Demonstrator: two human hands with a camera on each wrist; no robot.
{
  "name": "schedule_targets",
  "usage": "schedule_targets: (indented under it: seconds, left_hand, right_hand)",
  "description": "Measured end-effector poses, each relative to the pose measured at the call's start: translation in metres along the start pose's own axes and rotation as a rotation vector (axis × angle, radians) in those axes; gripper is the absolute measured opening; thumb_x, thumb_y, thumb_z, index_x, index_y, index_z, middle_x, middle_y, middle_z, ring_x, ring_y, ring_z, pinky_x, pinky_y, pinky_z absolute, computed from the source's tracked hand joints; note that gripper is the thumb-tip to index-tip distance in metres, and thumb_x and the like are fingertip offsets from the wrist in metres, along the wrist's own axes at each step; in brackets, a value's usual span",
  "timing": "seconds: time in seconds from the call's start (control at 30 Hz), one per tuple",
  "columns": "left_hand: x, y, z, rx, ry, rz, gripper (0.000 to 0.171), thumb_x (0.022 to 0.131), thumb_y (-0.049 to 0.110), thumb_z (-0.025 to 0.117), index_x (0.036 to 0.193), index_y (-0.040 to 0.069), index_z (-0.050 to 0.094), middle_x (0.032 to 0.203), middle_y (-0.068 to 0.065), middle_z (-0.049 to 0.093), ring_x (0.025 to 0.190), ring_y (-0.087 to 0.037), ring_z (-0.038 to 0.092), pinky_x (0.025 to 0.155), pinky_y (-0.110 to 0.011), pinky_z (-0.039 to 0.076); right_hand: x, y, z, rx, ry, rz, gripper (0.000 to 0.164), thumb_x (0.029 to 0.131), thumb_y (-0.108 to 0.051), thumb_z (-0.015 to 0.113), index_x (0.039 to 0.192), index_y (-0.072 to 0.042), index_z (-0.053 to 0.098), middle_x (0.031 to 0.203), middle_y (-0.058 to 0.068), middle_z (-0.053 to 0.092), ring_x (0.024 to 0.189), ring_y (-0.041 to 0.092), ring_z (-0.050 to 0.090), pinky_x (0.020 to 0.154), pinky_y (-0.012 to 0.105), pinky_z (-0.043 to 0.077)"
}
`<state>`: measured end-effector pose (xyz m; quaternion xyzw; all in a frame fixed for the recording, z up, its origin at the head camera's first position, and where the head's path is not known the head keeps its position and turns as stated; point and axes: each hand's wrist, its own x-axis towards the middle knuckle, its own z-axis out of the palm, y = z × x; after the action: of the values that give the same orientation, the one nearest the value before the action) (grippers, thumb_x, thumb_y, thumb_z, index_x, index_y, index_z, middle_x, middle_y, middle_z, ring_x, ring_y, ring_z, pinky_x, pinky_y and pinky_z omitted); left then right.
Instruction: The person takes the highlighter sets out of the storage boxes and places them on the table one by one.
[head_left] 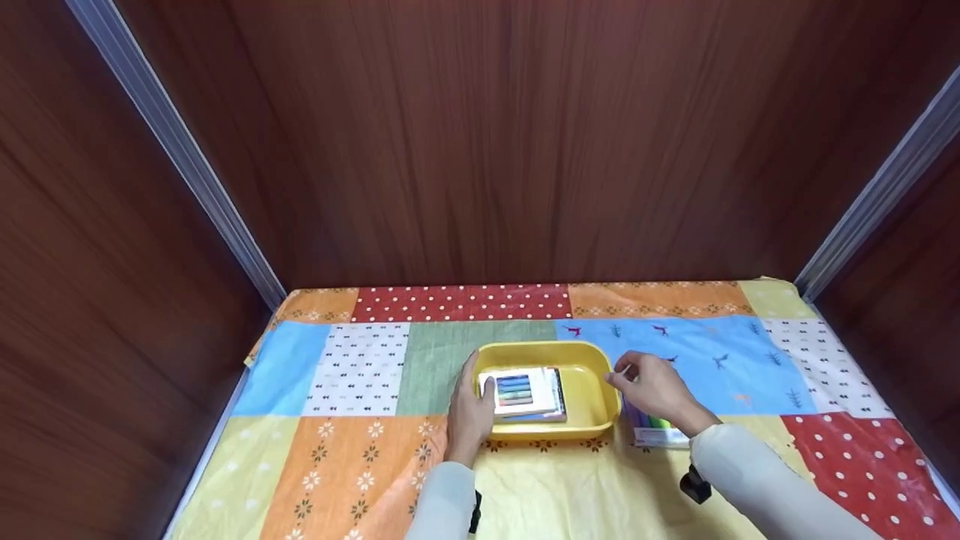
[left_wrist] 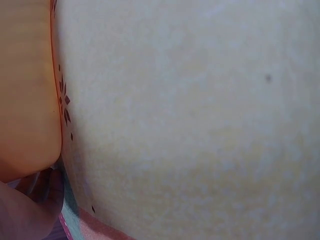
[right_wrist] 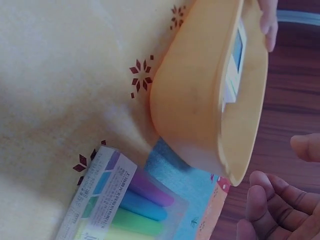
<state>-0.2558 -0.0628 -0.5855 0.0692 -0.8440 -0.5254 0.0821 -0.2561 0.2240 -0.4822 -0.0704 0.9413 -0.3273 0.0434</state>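
Observation:
A yellow plastic tub (head_left: 587,394) stands on the patchwork cloth. My left hand (head_left: 471,412) grips its left end, thumb over the rim on the inside and fingers along the outer wall. Inside, on the left, lie flat white packs (head_left: 514,391), the top one printed with a picture of coloured bars. Beside the tub's right end hovers my right hand (head_left: 651,386), fingers loosely bent, thumb apart from them and nothing between. Partly under that hand lies a clear pack of coloured pens (right_wrist: 142,205) with a printed white label, just right of the tub.
A colourful patchwork cloth (head_left: 352,450) covers the table. Dark wood-grain panels (head_left: 480,150) rise behind it and at both sides, joined by metal corner strips (head_left: 187,150). Black wrist straps (head_left: 696,484) sit over the sleeves.

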Motion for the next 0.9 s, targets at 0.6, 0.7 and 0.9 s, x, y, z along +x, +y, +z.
schedule_targets:
  seconds: [0.6,0.7,0.9]
  left_hand:
    - [0.0,0.0,-0.003,-0.017,0.005,-0.014,0.056,0.105,0.031,0.051,0.157,0.039,0.031,0.163,0.0,0.037,0.148,-0.033,0.04,0.115,-0.058,0.04]
    - [0.0,0.001,-0.002,-0.017,0.008,-0.016,0.056,0.105,0.031,0.052,0.156,0.039,0.032,0.163,0.0,0.039,0.147,-0.033,0.042,0.113,-0.058,0.041]
    - [0.0,0.001,0.0,0.005,0.007,-0.017,0.055,0.105,0.032,0.052,0.156,0.037,0.033,0.162,0.0,0.04,0.145,-0.033,0.044,0.112,-0.057,0.042]
  right_hand:
    - [0.014,-0.018,0.009,-0.027,-0.023,0.008,0.03,0.096,-0.033,0.067,0.107,-0.005,0.069,0.094,0.011,0.071,0.075,0.017,0.061,0.062,0.029,0.048]
    - [0.017,-0.02,0.01,-0.03,-0.027,-0.009,0.029,0.095,-0.032,0.067,0.105,-0.005,0.069,0.093,0.011,0.071,0.076,0.017,0.061,0.062,0.029,0.049]
    - [0.02,-0.021,0.013,-0.018,-0.031,-0.041,0.028,0.094,-0.029,0.068,0.103,-0.003,0.069,0.089,0.011,0.07,0.075,0.017,0.061,0.062,0.029,0.049]
